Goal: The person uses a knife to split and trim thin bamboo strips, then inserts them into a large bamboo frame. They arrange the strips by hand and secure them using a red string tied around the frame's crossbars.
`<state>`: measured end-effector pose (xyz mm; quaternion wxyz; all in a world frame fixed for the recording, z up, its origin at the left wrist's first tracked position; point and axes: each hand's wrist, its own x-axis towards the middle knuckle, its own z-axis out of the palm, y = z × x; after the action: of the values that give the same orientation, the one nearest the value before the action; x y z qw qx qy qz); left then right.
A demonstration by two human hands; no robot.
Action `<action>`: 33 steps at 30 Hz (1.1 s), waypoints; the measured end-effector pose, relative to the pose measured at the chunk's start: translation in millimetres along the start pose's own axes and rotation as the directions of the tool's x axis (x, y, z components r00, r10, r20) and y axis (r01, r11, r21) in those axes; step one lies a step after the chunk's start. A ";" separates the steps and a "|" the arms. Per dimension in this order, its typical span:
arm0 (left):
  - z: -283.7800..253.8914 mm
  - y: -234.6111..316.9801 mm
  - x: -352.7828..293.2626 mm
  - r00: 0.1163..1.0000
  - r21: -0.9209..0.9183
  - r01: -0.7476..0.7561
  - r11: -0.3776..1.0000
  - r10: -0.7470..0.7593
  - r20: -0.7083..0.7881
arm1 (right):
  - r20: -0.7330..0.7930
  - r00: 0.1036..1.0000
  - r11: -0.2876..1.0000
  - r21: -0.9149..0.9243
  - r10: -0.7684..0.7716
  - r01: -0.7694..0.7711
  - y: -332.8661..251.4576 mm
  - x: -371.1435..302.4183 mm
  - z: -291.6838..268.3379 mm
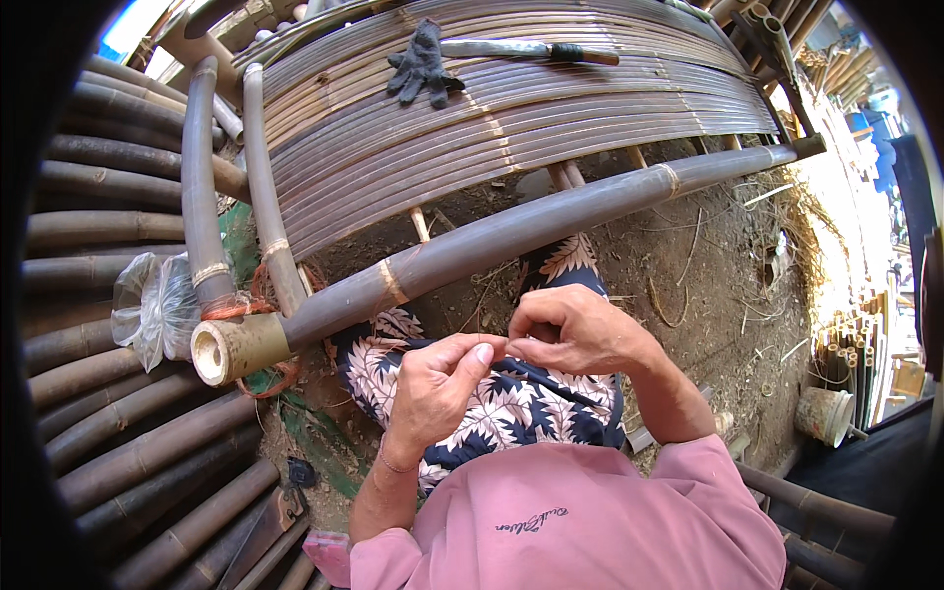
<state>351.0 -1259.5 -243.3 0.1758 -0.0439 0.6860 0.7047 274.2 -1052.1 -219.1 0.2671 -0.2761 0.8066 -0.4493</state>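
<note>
Above my lap, my left hand [433, 388] and my right hand [580, 329] meet fingertip to fingertip, both closed in a pinch. Whatever lies between the fingers is too fine or too hidden to make out. Just beyond them a thick dark bamboo pole [492, 241] runs across the front of a bamboo-slat bench [393, 147]. Orange twine [261, 292] is wrapped about the joint near the pole's cut left end.
On the slats lie a grey glove [423, 67] and a long knife [511, 49] with a black-wrapped handle. Bamboo poles [108, 231] are stacked at the left, beside a clear plastic bag [157, 305]. A white bucket [824, 415] lies tipped at the right.
</note>
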 end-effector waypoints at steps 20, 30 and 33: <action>4.6 -33.4 -12.1 0.979 -0.253 0.203 0.946 -0.190 0.078 | -0.057 0.961 0.631 0.765 0.271 -0.133 15.1 -7.3 62.3; -20.2 -43.5 -22.2 0.976 -0.281 0.199 0.939 -0.163 0.147 | -0.141 0.913 0.619 0.773 0.382 -0.140 5.1 3.9 88.5; -27.0 -47.3 -24.1 0.973 -0.306 0.200 0.931 -0.154 0.170 | -0.165 0.888 0.614 0.775 0.430 -0.154 0.7 6.6 91.0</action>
<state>383.2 -1290.7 -282.5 0.2781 -0.0830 0.5407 0.7896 331.1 -1108.9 -262.2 0.2855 0.0750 0.6195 -0.7274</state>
